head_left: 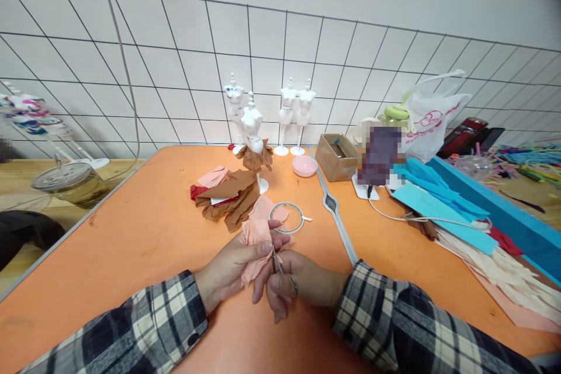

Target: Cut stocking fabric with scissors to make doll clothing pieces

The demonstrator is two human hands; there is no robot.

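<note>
My left hand [236, 263] pinches a crumpled piece of pink crepe paper [258, 232] between thumb and fingers, above the front middle of the table. In my right hand [291, 280] are small metal scissors [277, 260], with a handle loop round the thumb side. Their blades point up at the paper's edge, close to the left fingertips; whether they are cutting cannot be seen. Just beyond the hands lies a roll of tape [302, 223], seen as a ring with a loose white end. More pink paper spreads beneath it.
Brown crepe paper [236, 196] is heaped at the left. Behind it stands a white mini dress form [251, 120] with a brown paper skirt, near several others. A pink bowl [304, 166], a cardboard box [336, 156] and blue paper sheets [442, 213] are farther right.
</note>
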